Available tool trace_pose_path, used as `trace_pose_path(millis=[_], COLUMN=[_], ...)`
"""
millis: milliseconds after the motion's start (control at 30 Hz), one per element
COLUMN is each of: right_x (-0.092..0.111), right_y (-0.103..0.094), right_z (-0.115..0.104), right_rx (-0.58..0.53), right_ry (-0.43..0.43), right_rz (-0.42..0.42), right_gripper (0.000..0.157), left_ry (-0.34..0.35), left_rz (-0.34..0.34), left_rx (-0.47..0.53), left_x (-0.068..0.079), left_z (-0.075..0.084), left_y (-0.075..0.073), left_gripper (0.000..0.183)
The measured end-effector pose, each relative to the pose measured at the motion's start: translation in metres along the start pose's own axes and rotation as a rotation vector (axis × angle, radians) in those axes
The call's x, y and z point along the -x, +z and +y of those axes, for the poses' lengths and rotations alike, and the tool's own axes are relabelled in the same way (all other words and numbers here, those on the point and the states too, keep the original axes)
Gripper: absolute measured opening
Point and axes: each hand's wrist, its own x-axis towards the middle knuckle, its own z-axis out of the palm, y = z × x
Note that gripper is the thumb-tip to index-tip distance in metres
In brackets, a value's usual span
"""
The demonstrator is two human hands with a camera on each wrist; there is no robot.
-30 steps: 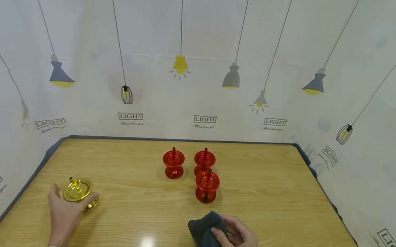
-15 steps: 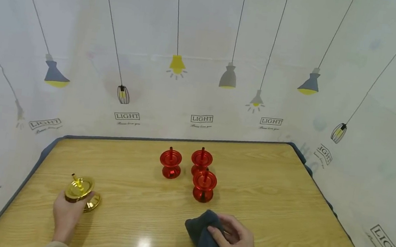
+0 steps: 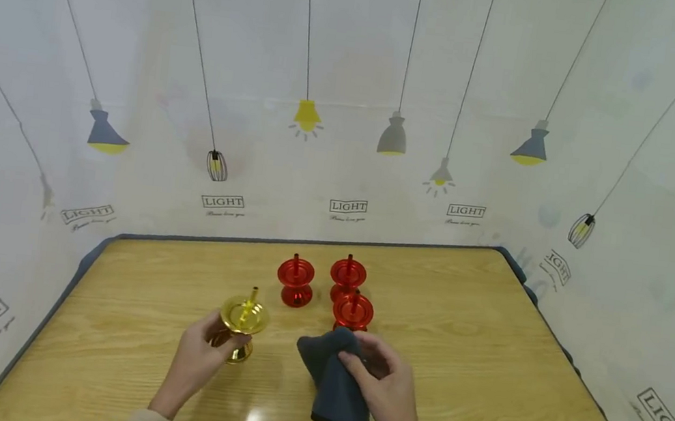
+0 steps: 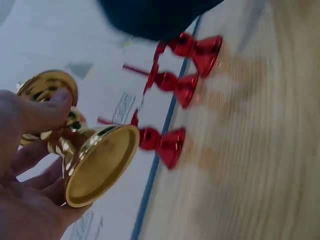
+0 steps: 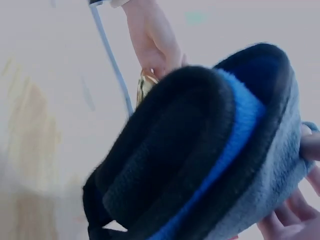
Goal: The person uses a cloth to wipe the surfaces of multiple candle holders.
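Note:
My left hand (image 3: 198, 357) grips a shiny gold candle holder (image 3: 245, 315) round its waist, thumb on the near side. In the left wrist view the gold holder (image 4: 100, 160) is lifted off the table, and its hollow base shows. To the right, my right hand (image 3: 384, 383) pinches a folded dark grey-blue cloth (image 3: 335, 375) with a blue inner side. Seen from the right wrist, the cloth (image 5: 200, 150) hangs in layers with black edging and partly covers the gold holder behind it. The two hands are apart, with the holder left of the cloth.
Behind the hands stand three upright red candle holders: one at left (image 3: 296, 281), one at the back right (image 3: 348, 273), and a nearer one (image 3: 354, 310) partly hidden by the cloth. The wooden table (image 3: 482, 363) meets a white printed curtain (image 3: 342, 163) around its sides.
My left hand has closed round the gold candle holder, lifted it and carried it rightward toward the middle. My right hand has moved slightly up and left with the cloth.

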Motion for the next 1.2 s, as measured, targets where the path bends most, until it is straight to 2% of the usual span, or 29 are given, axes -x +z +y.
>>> trace_pose_path(millis=[133,300,500,600,667,800,1067,1133,1200], right_x=[-0.010,-0.013,-0.011,-0.011,-0.010,-0.010,-0.010,-0.010,-0.010], right_y=[0.007,0.012,0.016,0.016,0.016,0.016,0.012,0.011,0.010], right_z=[-0.001,-0.001,0.003,0.006,0.007,0.012,0.019,0.020,0.020], right_rx=[-0.075,-0.107,-0.129,-0.137,-0.143,-0.153,-0.101,-0.083,-0.072], right_ry=[-0.033,-0.054,-0.034,0.002,0.023,0.053,0.079,0.075,0.077], right_rz=[0.030,0.065,0.013,-0.028,-0.052,-0.099,-0.206,-0.240,-0.268], right_gripper=[0.027,0.029,0.035,0.036,0.036,0.037,0.036,0.036,0.035], left_ry=[0.136,0.263,0.438,0.502,0.521,0.467,0.181,0.125,0.096], left_rz=[-0.039,-0.046,-0.072,-0.076,-0.092,-0.171,-0.423,-0.497,-0.575], left_rx=[-0.029,-0.005,0.071,0.084,0.076,0.089,0.107,0.141,0.202], left_x=[0.010,0.019,0.024,0.025,0.026,0.027,0.027,0.026,0.025], left_z=[0.020,0.036,0.041,0.041,0.041,0.043,0.040,0.038,0.034], left_y=[0.021,0.038,0.048,0.050,0.049,0.047,0.041,0.039,0.038], left_gripper=[0.035,0.040,0.041,0.041,0.040,0.035,0.017,0.016,0.017])
